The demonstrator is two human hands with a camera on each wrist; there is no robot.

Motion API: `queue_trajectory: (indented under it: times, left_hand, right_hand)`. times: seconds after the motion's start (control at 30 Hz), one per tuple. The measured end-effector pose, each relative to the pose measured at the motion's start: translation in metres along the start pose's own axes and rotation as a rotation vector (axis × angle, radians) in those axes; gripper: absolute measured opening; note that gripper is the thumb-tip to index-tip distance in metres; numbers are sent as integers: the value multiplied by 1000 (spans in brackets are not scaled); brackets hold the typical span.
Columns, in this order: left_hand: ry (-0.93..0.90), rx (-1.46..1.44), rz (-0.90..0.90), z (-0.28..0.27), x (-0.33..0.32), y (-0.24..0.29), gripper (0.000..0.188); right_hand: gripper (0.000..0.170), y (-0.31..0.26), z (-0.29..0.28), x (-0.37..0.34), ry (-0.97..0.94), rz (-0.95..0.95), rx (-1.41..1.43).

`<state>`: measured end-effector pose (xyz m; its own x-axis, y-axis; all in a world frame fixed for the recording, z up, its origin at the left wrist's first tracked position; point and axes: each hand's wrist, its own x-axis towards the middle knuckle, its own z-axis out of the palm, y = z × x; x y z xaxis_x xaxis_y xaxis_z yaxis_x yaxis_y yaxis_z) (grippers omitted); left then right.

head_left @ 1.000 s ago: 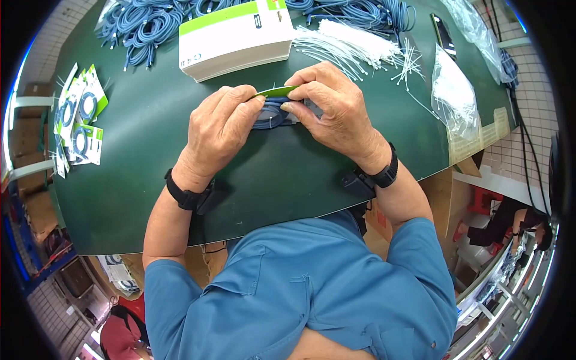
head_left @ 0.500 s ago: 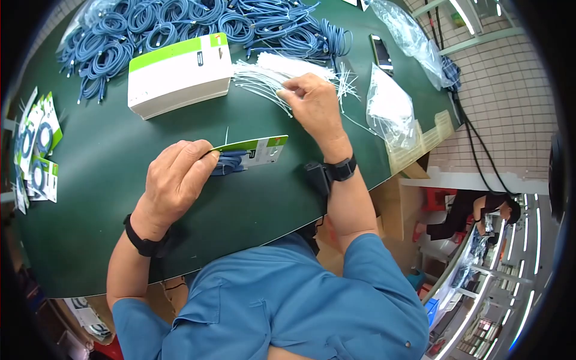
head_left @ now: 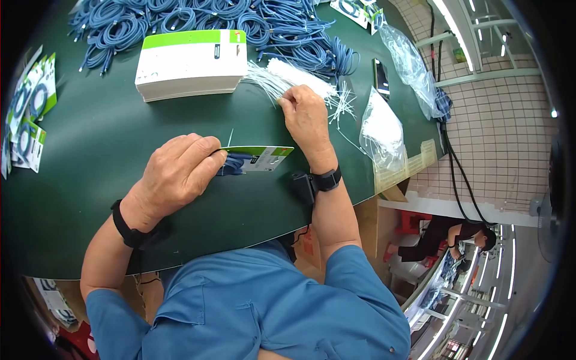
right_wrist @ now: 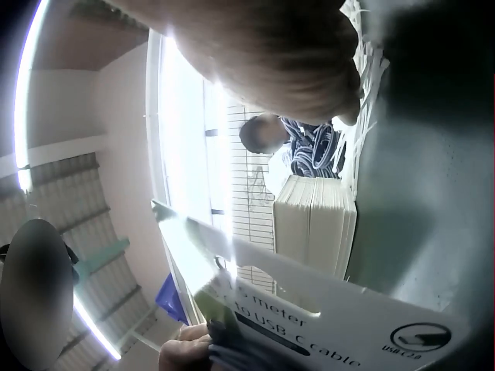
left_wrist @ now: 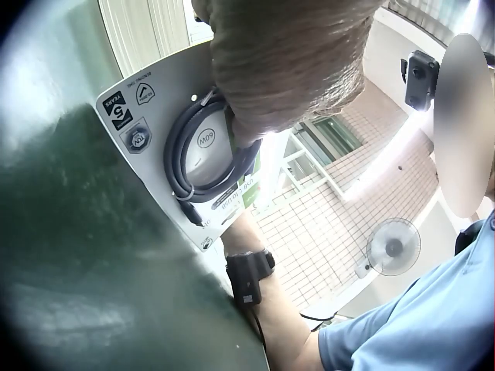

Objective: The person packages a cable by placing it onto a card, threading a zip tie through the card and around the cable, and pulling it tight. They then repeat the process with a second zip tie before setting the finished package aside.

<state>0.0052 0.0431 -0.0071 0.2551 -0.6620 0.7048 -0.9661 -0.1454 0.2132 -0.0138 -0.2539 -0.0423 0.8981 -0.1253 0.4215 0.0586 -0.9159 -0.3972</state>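
Note:
My left hand (head_left: 183,171) grips a green-and-white packaging card (head_left: 273,161) by its left part. A coiled blue USB-C cable (left_wrist: 176,158) lies against the printed face of that card, partly covered by my fingers in the head view. A thin white tie end (head_left: 231,137) sticks up behind the card. Over at the loose white cable ties (head_left: 264,81), my right hand (head_left: 307,114) pinches with thumb and forefinger at the tie ends. The right wrist view shows white ties (right_wrist: 365,100) close by its fingertips.
Behind the card stands a stack of white-and-green cards (head_left: 192,66). Coiled blue cables (head_left: 288,30) heap along the far side. Several carded cables (head_left: 33,102) lie at left. A bag of ties (head_left: 382,132) and a phone (head_left: 381,78) are at right.
Both hands were on the card a second ago. The right hand has let go and moved away to the cable ties, while the left still holds the card.

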Motion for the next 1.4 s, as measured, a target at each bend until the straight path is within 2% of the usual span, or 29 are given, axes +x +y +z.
queue_trajectory:
  times: [0.1,0.23,0.33,0.4,0.5,0.6,1.03,1.13,1.17,1.27,1.4]
  left_hand:
    - [-3,0,2,-1,0,0,20]
    - [-10,-5,17,-2,3,1,20]
    - [-9,-10,27,0,4,2,20]
    - [-4,-9,27,1,3,3,20]
    - [-16,-16,32,3,3,3,19]
    - [-40,-41,47,3,3,1,19]
    - [-6,-70,34,5,8,4,18]
    - [5,-89,32,5,9,8,19]
    - [1,-94,40,5,8,9,19]
    - [7,-97,45,5,7,9,19]
    - [-38,-100,42,3,4,8,28]
  right_hand:
    - [14,1,-4,0,-36,35,50]
    - [15,3,-3,-1,26,-7,20]
    - [13,3,-10,-1,-53,150,148]
    - [14,4,-13,-1,-51,155,199]
    - [18,7,-14,-2,-57,168,301]
    - [25,6,-17,-1,-109,172,239]
    - [22,9,-21,-1,30,255,474]
    - [14,9,-27,1,-67,421,790]
    - [14,9,-28,1,-72,419,779]
    - [9,2,-32,1,-111,635,1312]
    - [12,-12,-29,-1,-291,647,1404]
